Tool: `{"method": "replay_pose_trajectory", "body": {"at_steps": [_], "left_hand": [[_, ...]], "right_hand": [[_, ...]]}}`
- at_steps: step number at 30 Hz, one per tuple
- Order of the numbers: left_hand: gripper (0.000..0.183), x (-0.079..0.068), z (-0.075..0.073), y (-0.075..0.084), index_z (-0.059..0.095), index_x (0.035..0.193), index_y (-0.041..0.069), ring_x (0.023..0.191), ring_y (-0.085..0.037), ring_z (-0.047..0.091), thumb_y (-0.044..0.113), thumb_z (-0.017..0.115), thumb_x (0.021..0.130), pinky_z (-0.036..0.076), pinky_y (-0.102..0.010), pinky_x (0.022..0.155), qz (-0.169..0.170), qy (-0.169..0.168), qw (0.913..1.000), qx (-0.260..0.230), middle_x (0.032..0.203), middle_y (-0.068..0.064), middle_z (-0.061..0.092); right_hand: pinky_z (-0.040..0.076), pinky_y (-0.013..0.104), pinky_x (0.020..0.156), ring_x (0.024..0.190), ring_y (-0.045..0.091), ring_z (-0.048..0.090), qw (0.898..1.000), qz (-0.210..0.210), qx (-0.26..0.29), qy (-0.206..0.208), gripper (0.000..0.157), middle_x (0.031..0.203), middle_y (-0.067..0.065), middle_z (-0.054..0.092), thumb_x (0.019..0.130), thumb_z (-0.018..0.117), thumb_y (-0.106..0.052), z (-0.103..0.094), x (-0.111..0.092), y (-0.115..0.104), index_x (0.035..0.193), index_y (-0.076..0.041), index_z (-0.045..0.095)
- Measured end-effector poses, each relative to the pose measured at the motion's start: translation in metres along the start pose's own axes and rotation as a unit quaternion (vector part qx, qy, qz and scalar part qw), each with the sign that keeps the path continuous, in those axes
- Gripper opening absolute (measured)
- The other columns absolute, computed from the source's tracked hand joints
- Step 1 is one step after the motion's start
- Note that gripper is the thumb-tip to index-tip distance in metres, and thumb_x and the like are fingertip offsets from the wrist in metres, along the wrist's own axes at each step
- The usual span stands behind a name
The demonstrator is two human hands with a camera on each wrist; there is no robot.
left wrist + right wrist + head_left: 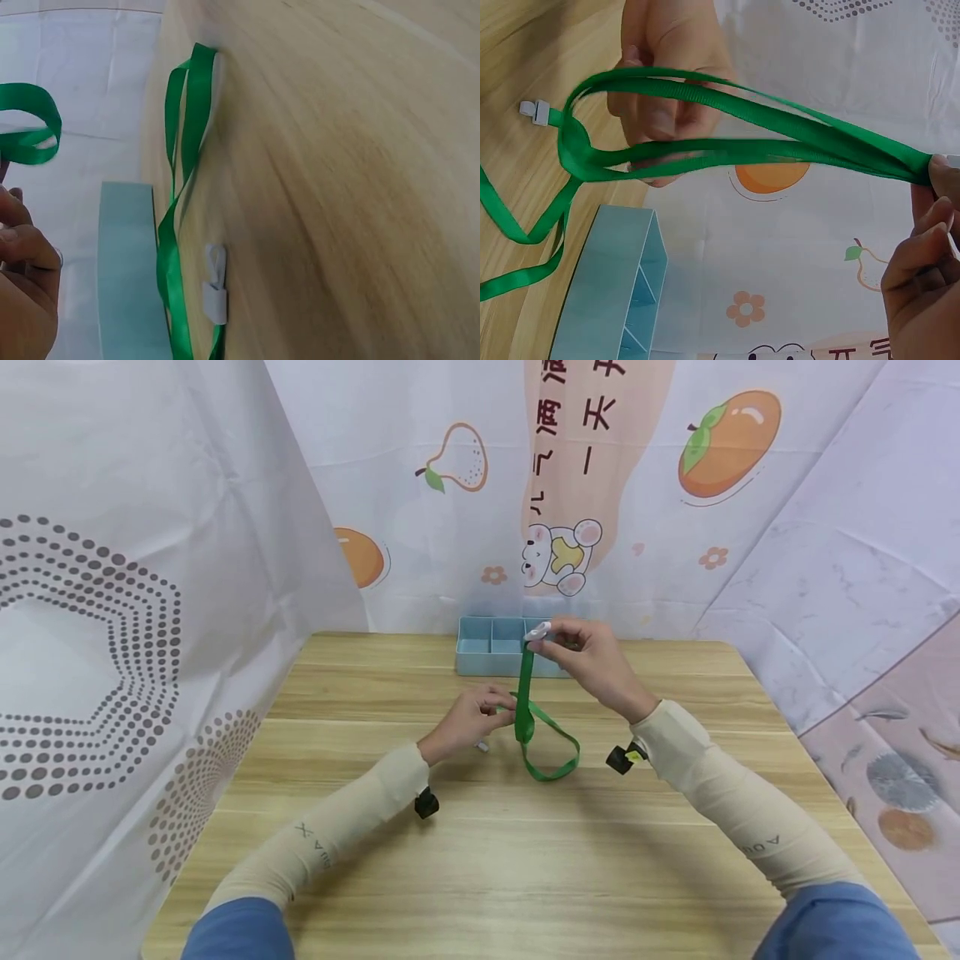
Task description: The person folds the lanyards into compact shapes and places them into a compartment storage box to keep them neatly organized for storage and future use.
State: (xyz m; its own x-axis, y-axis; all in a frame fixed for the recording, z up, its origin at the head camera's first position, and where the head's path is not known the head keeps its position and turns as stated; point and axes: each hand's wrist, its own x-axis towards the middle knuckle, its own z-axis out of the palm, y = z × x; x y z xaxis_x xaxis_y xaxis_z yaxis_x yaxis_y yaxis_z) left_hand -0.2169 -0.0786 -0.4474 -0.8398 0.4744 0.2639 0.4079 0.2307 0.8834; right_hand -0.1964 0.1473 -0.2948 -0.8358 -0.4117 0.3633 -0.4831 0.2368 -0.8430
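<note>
My right hand (592, 664) pinches the upper end of a green ribbon lanyard (523, 693) beside a white plastic clip (538, 631). The ribbon hangs from there in folded loops above the table. At its lower part my left hand (476, 718) has thumb and fingertips on the ribbon; the strands partly cover these fingers in the right wrist view. A loose length of the lanyard (172, 270) trails onto the tabletop. Near it lies a white end fitting (214, 300) on green ribbon. The left fingertips are partly cut off in the left wrist view.
Behind the hands, a light blue compartment box (487, 664) stands at the back of the wooden table (487, 877). A printed white cloth (420, 552) hangs close behind it. Dark wrist cameras (427, 803) sit below the sleeves.
</note>
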Motion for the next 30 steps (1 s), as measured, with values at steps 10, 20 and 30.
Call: {"method": "replay_pose_trajectory", "body": {"at_steps": [10,20,30], "left_hand": [[0.022,0.000,-0.001,0.002,0.078,0.115,0.008,0.067,-0.041,0.049,0.023,0.069,0.102,0.042,-0.040,0.056,-0.025,-0.062,0.9861,-0.152,0.128,-0.008,0.066],[0.022,-0.003,0.019,-0.001,0.074,0.115,0.010,0.060,-0.025,0.049,0.026,0.069,0.102,0.041,-0.039,0.056,-0.038,-0.093,0.9835,-0.151,0.091,-0.013,0.072],[0.013,-0.003,0.021,-0.007,0.063,0.110,0.007,0.053,-0.017,0.045,0.012,0.070,0.100,0.036,-0.031,0.050,-0.102,-0.043,0.9699,-0.217,0.108,-0.016,0.076]], "right_hand": [[0.034,0.025,0.052,0.057,0.015,0.041,1.000,-0.001,0.000,0.005,0.013,0.075,0.004,0.062,0.101,0.068,-0.008,-0.002,0.001,0.004,0.109,-0.001,0.076],[0.037,0.023,0.056,0.065,0.014,0.047,0.999,-0.007,0.040,0.028,0.014,0.079,0.007,0.065,0.101,0.068,-0.009,-0.004,0.004,-0.001,0.107,0.001,0.075],[0.033,0.024,0.054,0.061,0.016,0.042,0.996,-0.049,0.041,0.055,0.013,0.073,0.020,0.051,0.100,0.068,-0.003,-0.009,0.003,-0.002,0.107,0.006,0.073]]}}
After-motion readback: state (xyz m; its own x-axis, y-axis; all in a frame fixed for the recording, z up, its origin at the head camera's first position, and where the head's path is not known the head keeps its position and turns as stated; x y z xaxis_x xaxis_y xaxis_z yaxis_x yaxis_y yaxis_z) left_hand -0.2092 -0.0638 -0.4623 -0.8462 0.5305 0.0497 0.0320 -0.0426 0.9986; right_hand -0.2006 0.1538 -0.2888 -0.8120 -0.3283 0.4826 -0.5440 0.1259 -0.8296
